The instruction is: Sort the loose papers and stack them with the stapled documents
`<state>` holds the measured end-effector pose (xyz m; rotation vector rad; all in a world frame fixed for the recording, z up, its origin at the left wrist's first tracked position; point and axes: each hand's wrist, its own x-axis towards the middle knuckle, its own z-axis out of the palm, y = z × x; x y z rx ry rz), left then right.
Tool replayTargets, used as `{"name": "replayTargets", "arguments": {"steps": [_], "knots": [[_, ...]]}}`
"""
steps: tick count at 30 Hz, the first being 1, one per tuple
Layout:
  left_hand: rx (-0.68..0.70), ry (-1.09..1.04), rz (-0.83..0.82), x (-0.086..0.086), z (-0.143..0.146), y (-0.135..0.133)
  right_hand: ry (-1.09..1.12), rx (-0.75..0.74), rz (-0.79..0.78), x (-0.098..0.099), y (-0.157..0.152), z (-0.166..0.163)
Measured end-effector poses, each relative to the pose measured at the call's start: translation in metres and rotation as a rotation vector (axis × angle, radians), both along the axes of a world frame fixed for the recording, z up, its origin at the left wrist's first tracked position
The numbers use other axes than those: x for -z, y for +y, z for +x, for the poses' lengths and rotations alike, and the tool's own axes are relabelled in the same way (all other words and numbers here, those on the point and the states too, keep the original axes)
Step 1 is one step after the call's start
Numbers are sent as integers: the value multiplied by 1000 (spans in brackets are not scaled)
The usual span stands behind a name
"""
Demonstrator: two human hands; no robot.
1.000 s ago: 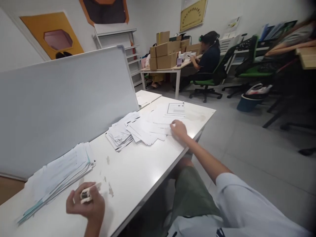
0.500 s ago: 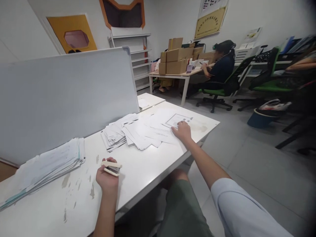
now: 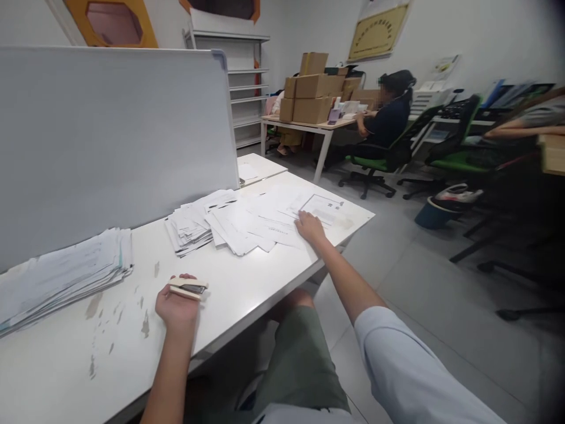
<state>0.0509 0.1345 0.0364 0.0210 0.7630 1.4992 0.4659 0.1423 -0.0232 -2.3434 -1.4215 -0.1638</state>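
- While the left hand (image 3: 176,307) is gripping the cream stapler (image 3: 189,287), its mouth is best facing beyond the fingers.
- Printed sheets (image 3: 278,222) are lying under the right hand's (image 3: 311,228) loosely extended fingers, best pressing lightly.

Shirt (image 3: 309,414): plain cloth, pale grey; a strip of the front shows at the lower edge of view. Right sleeve (image 3: 410,362): short, loose, pale blue-grey, ending near the elbow; opening finished with a turned hem, seam line visible; soft creases. Shorts (image 3: 302,359): dark olive green, matte, unpatterned, loose in the leg, ending by a bare knee (image 3: 298,298). Forearms (image 3: 170,362): two, bare, slender. Left grip (image 3: 179,307), right grip (image 3: 311,228): human hands, both bare.
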Motion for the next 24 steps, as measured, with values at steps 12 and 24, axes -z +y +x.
{"name": "replayTargets", "arguments": {"steps": [12, 24], "knots": [[-55, -104, -9, 6, 1, -8, 125, 84, 301, 10, -18, -1], [56, 72, 46, 4, 3, 0, -226, -480, 825, -8, -73, -125]]}}
